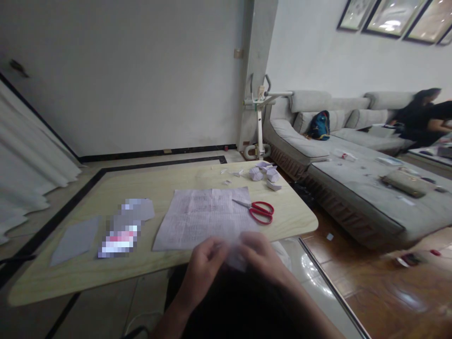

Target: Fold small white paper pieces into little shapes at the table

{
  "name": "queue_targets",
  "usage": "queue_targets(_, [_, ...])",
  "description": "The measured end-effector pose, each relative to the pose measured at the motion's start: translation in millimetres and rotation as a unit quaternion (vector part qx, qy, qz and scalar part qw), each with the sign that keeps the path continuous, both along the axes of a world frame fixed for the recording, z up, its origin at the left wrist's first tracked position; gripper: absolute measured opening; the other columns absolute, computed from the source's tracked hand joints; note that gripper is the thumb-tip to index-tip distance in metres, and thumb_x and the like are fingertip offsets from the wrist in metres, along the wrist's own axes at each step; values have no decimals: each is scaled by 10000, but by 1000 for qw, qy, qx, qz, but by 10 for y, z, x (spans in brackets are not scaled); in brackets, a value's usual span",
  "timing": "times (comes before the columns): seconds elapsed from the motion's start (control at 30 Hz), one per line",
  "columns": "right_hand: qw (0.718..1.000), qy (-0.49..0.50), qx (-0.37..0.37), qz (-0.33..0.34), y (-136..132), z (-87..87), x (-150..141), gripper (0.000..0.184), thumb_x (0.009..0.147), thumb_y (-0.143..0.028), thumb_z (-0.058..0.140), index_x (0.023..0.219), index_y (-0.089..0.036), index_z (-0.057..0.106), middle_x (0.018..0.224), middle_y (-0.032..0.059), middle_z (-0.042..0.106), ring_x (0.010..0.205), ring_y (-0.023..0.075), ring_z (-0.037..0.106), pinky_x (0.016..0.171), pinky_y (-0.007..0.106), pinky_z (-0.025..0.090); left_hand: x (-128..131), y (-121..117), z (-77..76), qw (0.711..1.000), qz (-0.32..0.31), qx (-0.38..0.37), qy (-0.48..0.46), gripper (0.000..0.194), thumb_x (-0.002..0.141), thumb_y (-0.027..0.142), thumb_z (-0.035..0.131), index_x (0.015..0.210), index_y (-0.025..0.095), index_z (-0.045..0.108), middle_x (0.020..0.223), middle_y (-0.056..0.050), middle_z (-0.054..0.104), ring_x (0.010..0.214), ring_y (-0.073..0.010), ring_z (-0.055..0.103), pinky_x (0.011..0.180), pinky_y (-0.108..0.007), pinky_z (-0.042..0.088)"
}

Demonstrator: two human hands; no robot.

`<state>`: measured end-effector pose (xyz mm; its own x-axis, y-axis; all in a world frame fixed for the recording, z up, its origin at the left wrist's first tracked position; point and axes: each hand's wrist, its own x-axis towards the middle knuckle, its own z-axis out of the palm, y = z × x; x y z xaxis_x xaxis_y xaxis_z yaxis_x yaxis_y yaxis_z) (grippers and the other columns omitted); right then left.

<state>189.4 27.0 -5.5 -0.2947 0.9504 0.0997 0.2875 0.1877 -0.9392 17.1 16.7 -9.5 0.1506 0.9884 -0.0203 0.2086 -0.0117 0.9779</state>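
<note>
Near the table's front edge, my left hand (206, 263) and my right hand (263, 259) are closed on a small piece of white paper (237, 260). Motion blurs the paper, and its exact shape cannot be made out. Just beyond my hands a large creased sheet of paper (201, 221) with faint writing lies flat on the table. Red-handled scissors (261, 213) rest at the sheet's right side, their blades partly over it and pointing left. Several folded paper pieces (256, 174) sit in a cluster at the far right, with small paper scraps (227, 182) beside them.
On the light wooden table (293, 216), a blank sheet (76, 240) and a pixelated item (122, 235) lie to the left. A grey sofa (360, 188) stands at the right, bearing a blue backpack (320, 126) and a beige bag (404, 182). A person (420, 117) sits at its far end.
</note>
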Motion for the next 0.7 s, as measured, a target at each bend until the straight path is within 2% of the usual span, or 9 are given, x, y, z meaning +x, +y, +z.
queue_targets(0.13, [999, 18, -32, -2, -13, 0, -19, 356, 854, -417, 541, 610, -184, 427, 605, -48, 349, 601, 117, 368, 531, 237, 292, 4, -13, 14, 1000, -2, 14, 27, 204, 859, 359, 595, 821, 181, 687, 692, 4, 676, 639, -151, 620, 552, -198, 467])
queue_targets(0.2, [998, 37, -43, -9, -23, 7, -41, 347, 863, -412, 548, 626, -181, 445, 614, -47, 366, 599, 114, 374, 525, 232, 299, 8, -14, 19, 1000, 1, -2, 23, 195, 838, 359, 609, 833, 181, 688, 670, 7, 675, 603, -150, 621, 520, -199, 458])
queue_targets(0.33, [996, 73, -30, -40, -28, 21, -70, 348, 868, -399, 559, 623, -187, 434, 621, -46, 372, 595, 113, 370, 522, 230, 311, 20, -16, 36, 998, -15, -65, 9, 215, 797, 383, 647, 765, 171, 664, 582, 5, 672, 546, -161, 636, 492, -208, 452])
queue_targets(0.5, [994, 81, -24, -74, -9, -9, -72, 366, 864, -427, 561, 613, -192, 436, 596, -44, 375, 574, 118, 371, 505, 233, 304, 23, -20, 43, 998, -18, -54, 19, 273, 831, 401, 610, 743, 151, 676, 610, -31, 695, 580, -177, 645, 528, -233, 472])
queue_targets(0.7, [997, 63, -53, -12, -2, -50, -17, 358, 871, -471, 571, 678, -177, 502, 634, -38, 406, 613, 126, 413, 550, 232, 343, 4, -23, 31, 998, -48, -32, 15, 296, 876, 398, 573, 749, 149, 669, 641, -28, 688, 599, -168, 631, 549, -229, 470])
